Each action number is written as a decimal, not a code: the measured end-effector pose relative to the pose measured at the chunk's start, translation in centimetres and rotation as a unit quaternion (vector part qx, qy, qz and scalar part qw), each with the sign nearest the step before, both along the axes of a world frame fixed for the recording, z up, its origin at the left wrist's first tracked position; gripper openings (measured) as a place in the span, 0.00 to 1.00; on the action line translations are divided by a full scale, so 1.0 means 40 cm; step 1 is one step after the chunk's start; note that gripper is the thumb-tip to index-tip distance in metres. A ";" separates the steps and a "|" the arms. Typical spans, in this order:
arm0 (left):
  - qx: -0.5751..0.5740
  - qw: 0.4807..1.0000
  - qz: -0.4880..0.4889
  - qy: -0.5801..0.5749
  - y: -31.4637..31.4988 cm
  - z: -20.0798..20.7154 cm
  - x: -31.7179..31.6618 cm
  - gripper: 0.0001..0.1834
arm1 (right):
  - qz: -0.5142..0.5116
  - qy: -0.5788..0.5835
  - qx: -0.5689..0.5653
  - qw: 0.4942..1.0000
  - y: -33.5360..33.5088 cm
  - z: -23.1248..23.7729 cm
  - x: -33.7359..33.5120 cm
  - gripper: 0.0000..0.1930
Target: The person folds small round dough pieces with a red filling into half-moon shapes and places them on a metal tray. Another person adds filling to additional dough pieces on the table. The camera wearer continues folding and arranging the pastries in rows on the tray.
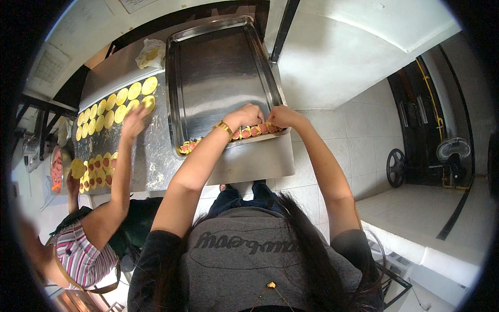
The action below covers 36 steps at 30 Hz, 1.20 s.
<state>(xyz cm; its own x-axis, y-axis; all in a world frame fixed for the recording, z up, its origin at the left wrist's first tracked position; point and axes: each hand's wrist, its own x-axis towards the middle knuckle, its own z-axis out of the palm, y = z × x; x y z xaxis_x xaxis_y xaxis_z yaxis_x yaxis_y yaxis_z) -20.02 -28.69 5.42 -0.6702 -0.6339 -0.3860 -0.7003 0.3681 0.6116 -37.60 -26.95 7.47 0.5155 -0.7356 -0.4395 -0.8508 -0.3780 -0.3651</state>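
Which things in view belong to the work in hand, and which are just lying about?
Apparently in use:
metal tray
row of yellow-and-pink pieces in it, left hand and right hand at it
flat yellow discs, a co-worker's hand near them

Apparently just nearby:
fan
black spoked wheel

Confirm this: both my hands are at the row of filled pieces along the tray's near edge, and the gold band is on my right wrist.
Wrong wrist: the head view shows the gold band on your left one. The rest holds: your left hand and right hand are at the row of filled pieces along the near edge of the tray.
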 end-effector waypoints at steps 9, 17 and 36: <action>0.009 0.999 -0.038 -0.009 0.012 0.010 -0.013 0.18 | -0.002 0.029 -0.009 1.000 -0.012 -0.023 -0.001 0.12; -0.017 0.991 0.011 0.129 0.009 -0.041 -0.029 0.19 | -0.161 -0.130 -0.207 0.956 -0.004 0.057 -0.050 0.11; 0.039 0.997 -0.014 0.067 0.012 -0.016 -0.070 0.20 | -0.330 -0.099 0.051 0.937 0.101 0.049 -0.043 0.16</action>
<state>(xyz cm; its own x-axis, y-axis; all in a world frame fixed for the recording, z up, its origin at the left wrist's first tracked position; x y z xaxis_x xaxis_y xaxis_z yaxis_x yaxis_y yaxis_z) -22.82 -28.22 4.80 -0.7366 -0.5853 -0.3388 -0.5997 0.3339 0.7272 -39.32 -22.93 9.44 0.0416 -0.8824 -0.4687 -0.7987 0.2525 -0.5462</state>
